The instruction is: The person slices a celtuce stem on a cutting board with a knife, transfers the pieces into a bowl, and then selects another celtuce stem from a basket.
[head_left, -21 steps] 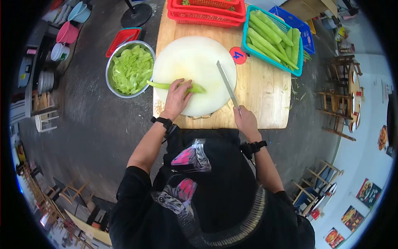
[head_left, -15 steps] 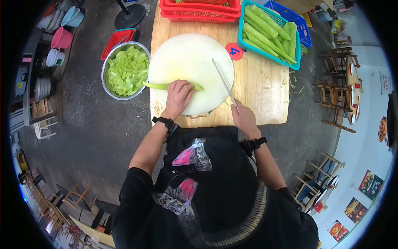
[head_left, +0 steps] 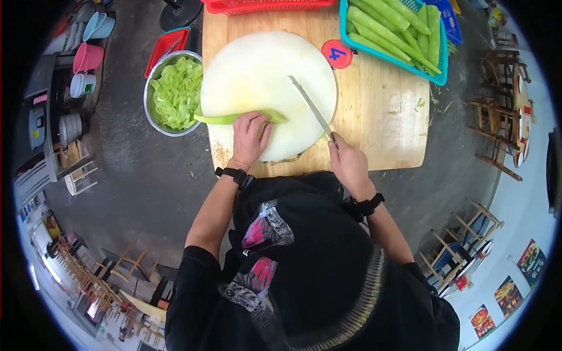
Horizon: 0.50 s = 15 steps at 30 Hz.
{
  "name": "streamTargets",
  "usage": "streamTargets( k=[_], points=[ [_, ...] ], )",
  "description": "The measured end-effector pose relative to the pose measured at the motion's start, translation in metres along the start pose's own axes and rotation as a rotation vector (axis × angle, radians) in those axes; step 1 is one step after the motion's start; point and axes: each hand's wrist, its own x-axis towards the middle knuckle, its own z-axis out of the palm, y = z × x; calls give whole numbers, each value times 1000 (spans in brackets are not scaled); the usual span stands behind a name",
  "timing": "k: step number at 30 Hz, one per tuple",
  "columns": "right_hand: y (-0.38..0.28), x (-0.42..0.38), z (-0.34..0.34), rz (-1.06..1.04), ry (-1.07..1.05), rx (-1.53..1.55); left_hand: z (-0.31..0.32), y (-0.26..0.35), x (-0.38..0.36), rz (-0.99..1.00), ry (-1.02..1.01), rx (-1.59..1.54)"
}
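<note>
On the round white cutting board [head_left: 263,64] lies a long green stalk [head_left: 219,119], its left end reaching past the board's edge. My left hand [head_left: 250,136] is closed over the stalk's right part. My right hand [head_left: 348,162] grips the handle of a knife [head_left: 310,104]. The blade points up and left over the board, to the right of the stalk and apart from it. A metal bowl [head_left: 150,114] at the board's left holds pale green slices [head_left: 175,93]. Whole peeled stalks [head_left: 386,26] fill a teal basket [head_left: 446,61] at the upper right.
The wooden table [head_left: 386,128] carries a round red tag [head_left: 336,54] marked 4 and red baskets [head_left: 263,7] at the back. A red tray [head_left: 167,47] is behind the bowl. A blue basket [head_left: 452,26] is beside the teal one. Chairs [head_left: 497,128] stand at the right.
The view has shifted, moving the table's back items up in the frame. The knife blade has swung a little leftward over the board. My left hand remains on the stalk.
</note>
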Motion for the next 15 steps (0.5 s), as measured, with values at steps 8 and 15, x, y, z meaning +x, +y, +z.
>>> streamTargets(
  k=[8, 15],
  points=[
    [8, 1, -7, -6, -53, -38, 8, -3, -5, 0, 4, 112],
    [21, 15, -10, 228, -132, 256, 10, -10, -8, -4, -79, 148]
  ],
)
